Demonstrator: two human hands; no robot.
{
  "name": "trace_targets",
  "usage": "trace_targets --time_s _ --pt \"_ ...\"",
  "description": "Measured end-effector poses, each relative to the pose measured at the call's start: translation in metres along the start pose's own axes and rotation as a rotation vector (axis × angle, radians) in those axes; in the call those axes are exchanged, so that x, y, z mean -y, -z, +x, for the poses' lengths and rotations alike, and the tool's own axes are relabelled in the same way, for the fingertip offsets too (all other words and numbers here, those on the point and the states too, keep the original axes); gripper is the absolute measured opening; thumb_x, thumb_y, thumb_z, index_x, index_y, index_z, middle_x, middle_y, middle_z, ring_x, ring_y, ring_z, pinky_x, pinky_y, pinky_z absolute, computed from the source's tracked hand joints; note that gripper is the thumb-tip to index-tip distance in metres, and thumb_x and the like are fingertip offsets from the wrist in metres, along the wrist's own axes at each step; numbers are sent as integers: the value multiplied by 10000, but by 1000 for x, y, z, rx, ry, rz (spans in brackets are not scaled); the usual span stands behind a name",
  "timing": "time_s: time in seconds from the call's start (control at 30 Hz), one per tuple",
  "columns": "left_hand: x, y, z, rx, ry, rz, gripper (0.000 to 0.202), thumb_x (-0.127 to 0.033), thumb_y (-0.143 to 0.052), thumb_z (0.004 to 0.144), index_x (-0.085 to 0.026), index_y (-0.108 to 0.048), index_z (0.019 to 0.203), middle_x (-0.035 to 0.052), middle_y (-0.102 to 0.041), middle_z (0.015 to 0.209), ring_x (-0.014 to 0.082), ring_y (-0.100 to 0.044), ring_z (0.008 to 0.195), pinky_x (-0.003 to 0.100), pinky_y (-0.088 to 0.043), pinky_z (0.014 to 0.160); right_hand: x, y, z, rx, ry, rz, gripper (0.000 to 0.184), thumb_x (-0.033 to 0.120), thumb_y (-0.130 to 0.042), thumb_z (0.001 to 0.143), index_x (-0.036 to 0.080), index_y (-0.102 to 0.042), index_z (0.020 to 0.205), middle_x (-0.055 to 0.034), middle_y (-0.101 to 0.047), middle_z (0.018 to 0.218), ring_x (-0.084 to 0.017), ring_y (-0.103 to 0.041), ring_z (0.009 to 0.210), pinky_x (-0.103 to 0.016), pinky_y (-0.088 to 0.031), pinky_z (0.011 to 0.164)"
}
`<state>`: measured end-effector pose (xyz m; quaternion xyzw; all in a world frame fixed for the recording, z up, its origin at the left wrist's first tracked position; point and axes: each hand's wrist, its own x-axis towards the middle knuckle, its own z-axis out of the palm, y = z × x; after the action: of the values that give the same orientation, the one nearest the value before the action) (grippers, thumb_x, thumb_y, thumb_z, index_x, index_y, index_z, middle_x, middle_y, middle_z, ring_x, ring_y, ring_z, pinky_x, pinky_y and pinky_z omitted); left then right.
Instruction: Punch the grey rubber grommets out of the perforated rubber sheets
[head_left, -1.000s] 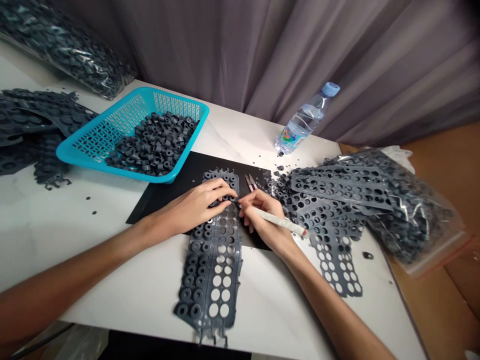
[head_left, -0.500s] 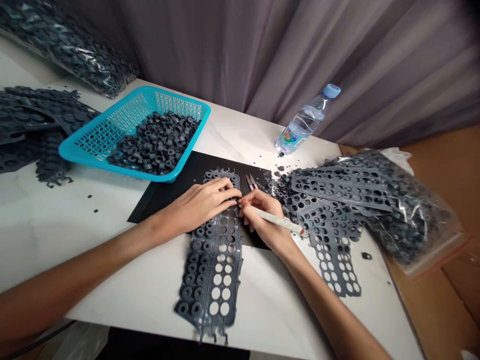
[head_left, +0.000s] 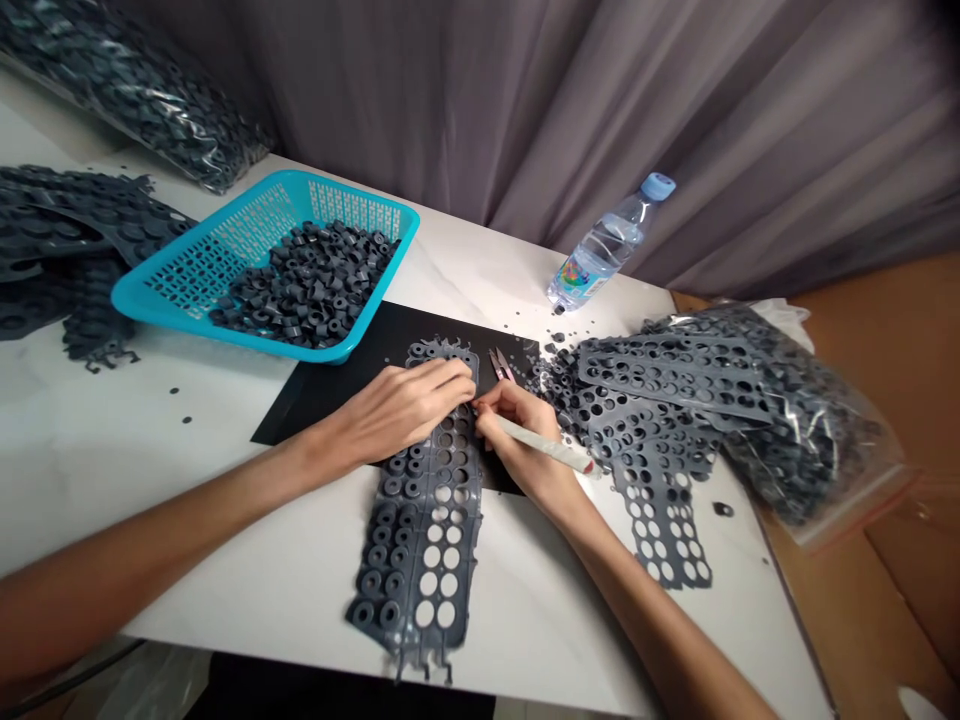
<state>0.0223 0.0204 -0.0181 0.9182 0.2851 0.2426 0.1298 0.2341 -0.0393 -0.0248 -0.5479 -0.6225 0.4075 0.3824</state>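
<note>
A dark grey moulded rubber sheet (head_left: 420, 530) lies lengthwise in front of me. Ring-shaped plugs fill its left rows, and open round holes run down much of its right side. Across its upper part rests my left hand (head_left: 427, 400), its fingers bent together and gripping at the sheet's right edge; the fingertips are partly hidden. My right hand (head_left: 517, 420) is closed round a white pen-like tool (head_left: 551, 447) with a reddish end. Its working tip meets the sheet beside the left fingertips and cannot be made out. Small scissors (head_left: 501, 366) lie just beyond the right hand.
Loose grey plugs half fill a blue basket (head_left: 382, 305) at the back left. A black mat (head_left: 300, 408) lies under the sheet. Punched sheets (head_left: 664, 500) and a bag of parts (head_left: 810, 450) are on the right, a water bottle (head_left: 604, 250) behind. More sheets (head_left: 75, 240) lie left.
The left fingers have drawn in slightly at the sheet's edge. My right hand and the pen-like tool have shifted a little left, along with the whole view.
</note>
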Motion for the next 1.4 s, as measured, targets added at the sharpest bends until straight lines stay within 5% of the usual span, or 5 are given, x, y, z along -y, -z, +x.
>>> trace_targets --time_s 0.17,0.23,0.33,0.5,1.4 --pt "-4 24 13 -331 430 -737 215 -398 -603 1076 -187 -641 1100 69 -686 1034 179 -698 856 220 -531 537 -3 0 1 -6 -42 77 59 219 -625 922 209 -632 865 11 -631 780 -131 -561 630 -233 -439 554" --pt "-4 31 13 -288 505 -973 210 -384 -670 1036 -176 -672 1069 77 -711 1063 179 -709 883 221 -563 575 -4 1 2 -8 -75 137 52 238 -637 934 205 -645 895 12 -642 768 -122 -562 596 -220 -438 512" --pt "-4 29 6 -114 592 -1160 175 -317 -715 1007 -164 -726 1091 94 -772 1107 200 -753 990 314 -644 854 -7 2 3 -57 -90 230 133 337 -657 985 205 -658 970 13 -658 742 -116 -552 532 -205 -423 431" --pt "-5 17 -5 77 705 -1392 245 -285 -697 1029 -172 -746 1241 124 -821 1193 269 -765 1211 458 -529 1190 -8 1 5 -119 -72 265 229 434 -677 1011 207 -659 987 10 -666 731 -121 -574 518 -206 -469 411" --pt "-17 30 -1 186 619 -1495 267 -275 -642 1065 -208 -786 1279 125 -813 1263 289 -717 1312 442 -539 1195 -3 5 1 -45 -53 47 219 419 -644 1027 222 -633 930 31 -613 660 -129 -557 516 -232 -438 489"
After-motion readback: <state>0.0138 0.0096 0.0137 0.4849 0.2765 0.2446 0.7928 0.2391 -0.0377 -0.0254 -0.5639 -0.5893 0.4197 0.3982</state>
